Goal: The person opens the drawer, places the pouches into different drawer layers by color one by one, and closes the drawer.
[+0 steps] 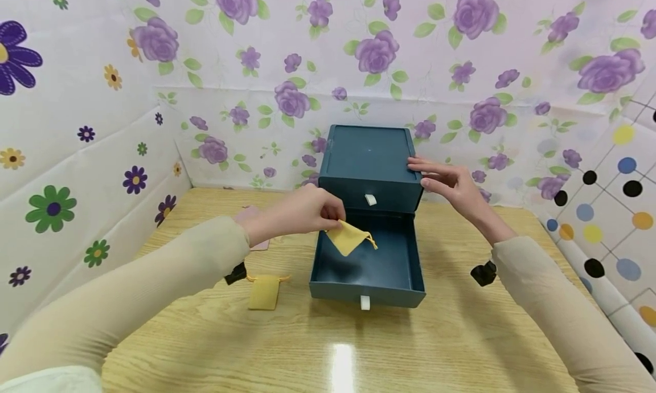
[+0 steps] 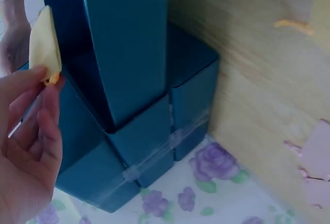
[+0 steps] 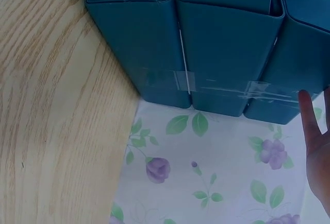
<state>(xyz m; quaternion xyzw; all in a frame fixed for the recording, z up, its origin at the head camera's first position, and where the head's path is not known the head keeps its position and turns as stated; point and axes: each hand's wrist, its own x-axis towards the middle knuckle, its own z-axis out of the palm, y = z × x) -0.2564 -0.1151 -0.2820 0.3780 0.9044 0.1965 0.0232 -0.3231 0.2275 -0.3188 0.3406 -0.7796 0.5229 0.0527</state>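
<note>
A small yellow drawstring pouch point(image 1: 346, 238) hangs from my left hand point(image 1: 320, 209), pinched between thumb and fingers above the pulled-out drawer point(image 1: 379, 262). In the left wrist view the pouch point(image 2: 45, 44) shows beside the drawer's side wall, with the left hand point(image 2: 31, 131) below it. The drawer belongs to a dark blue stacked drawer box point(image 1: 371, 154) with white pull tabs. My right hand point(image 1: 451, 188) rests its fingers on the right edge of the box's top. In the right wrist view part of the right hand point(image 3: 319, 152) touches the taped side.
A second yellow drawstring pouch point(image 1: 263, 293) lies on the wooden table point(image 1: 230, 347) left of the drawer. Pink pouches point(image 2: 314, 157) lie farther back on the left, partly hidden by my left arm in the head view. A flowered cloth wall point(image 1: 256, 125) stands behind the box.
</note>
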